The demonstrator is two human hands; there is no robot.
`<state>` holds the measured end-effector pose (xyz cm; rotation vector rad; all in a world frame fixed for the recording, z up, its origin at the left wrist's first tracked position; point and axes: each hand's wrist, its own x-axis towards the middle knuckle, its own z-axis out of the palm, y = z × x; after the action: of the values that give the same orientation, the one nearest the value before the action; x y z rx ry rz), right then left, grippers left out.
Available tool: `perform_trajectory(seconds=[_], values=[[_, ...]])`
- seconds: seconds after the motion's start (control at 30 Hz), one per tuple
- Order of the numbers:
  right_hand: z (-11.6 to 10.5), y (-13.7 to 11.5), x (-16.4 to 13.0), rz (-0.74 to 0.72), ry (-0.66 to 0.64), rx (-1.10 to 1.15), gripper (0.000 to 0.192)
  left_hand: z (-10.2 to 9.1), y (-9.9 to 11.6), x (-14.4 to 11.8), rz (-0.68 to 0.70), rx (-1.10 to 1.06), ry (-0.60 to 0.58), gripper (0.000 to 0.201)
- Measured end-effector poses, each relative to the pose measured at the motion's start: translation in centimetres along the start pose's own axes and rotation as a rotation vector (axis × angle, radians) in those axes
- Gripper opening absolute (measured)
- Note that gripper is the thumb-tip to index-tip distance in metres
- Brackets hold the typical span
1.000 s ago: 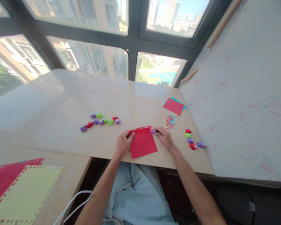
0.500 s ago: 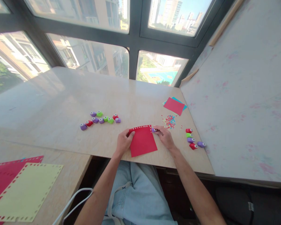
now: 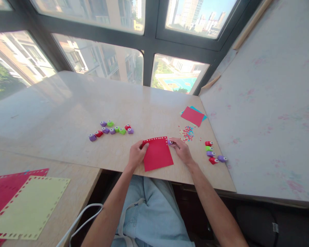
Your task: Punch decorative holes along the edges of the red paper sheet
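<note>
Person seated at a pale stone table (image 3: 67,103), both bare forearms reaching up from the bottom of the frame to just below centre. Left hand (image 3: 136,155) lies curled on the left edge of a red paper square (image 3: 157,154), fingers folded over the upper left corner, pinning it flat to the table. The paper sits at centre frame near the table's front edge, with a row of small punched holes along its top edge. Right hand (image 3: 181,151) is at the paper's upper right corner, fingers closed around a small purple punch (image 3: 169,142) that pokes out beside that corner, touching the paper's edge; how hard it is pressed cannot be told. Just above and right of that hand, a scatter of red and blue paper bits (image 3: 187,132). Further up right, a red sheet (image 3: 192,116) lying on a blue sheet (image 3: 201,114), only the blue edge showing. Right of the right hand, a short column of punches (image 3: 211,152), red, green, purple, red, purple, near the table's right edge. Left of centre, a loose row of punches (image 3: 110,129) in purple, red and green, well apart from the hands. Lower left of the frame, on a lower surface, a yellow sheet (image 3: 28,207) with punched borders overlaps a red one (image 3: 5,181). Windows (image 3: 98,61) fill the top.
</note>
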<state>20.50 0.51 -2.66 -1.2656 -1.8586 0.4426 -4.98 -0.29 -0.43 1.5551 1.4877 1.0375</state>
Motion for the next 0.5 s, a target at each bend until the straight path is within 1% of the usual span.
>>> perform_trajectory(seconds=[0.37,0.5], values=[[-0.1,-0.1,-0.06,-0.048,-0.013,0.005,0.024,-0.02,-0.03,-0.02,0.009,0.001,0.004,0.025],[-0.18,-0.25,-0.14,-0.045,-0.011,0.003,0.025,-0.07,0.05,-0.07,0.009,0.001,0.003,0.025]])
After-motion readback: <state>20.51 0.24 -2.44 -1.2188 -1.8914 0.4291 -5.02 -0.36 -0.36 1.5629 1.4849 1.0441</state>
